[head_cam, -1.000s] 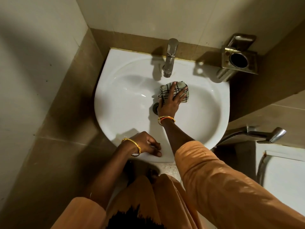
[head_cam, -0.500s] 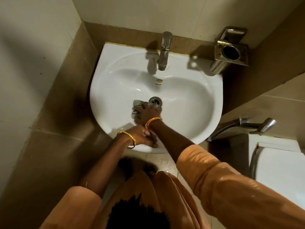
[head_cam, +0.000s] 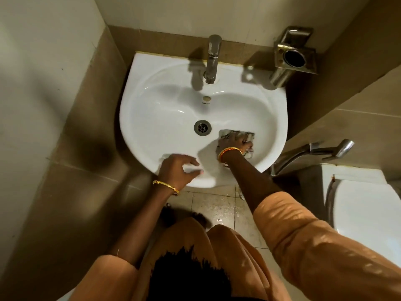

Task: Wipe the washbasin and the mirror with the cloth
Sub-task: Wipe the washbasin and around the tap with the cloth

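Note:
A white washbasin (head_cam: 156, 118) hangs on the tiled wall, with a steel drain (head_cam: 202, 127) in its bowl. My right hand (head_cam: 233, 144) presses a pale cloth with dark stripes (head_cam: 225, 134) against the near right side of the bowl, right of the drain. My left hand (head_cam: 176, 169) rests on the basin's front rim, fingers spread and slightly blurred, holding nothing. No mirror is in view.
A steel tap (head_cam: 212, 59) stands at the basin's back. A metal holder (head_cam: 294, 59) is fixed to the wall at back right. A health faucet (head_cam: 321, 151) and a white toilet (head_cam: 366, 213) sit at right. Walls close in left and behind.
My right hand has swept the cloth from the back of the bowl under the tap, past the drain's left, to the near right side. My left hand stays on the front rim.

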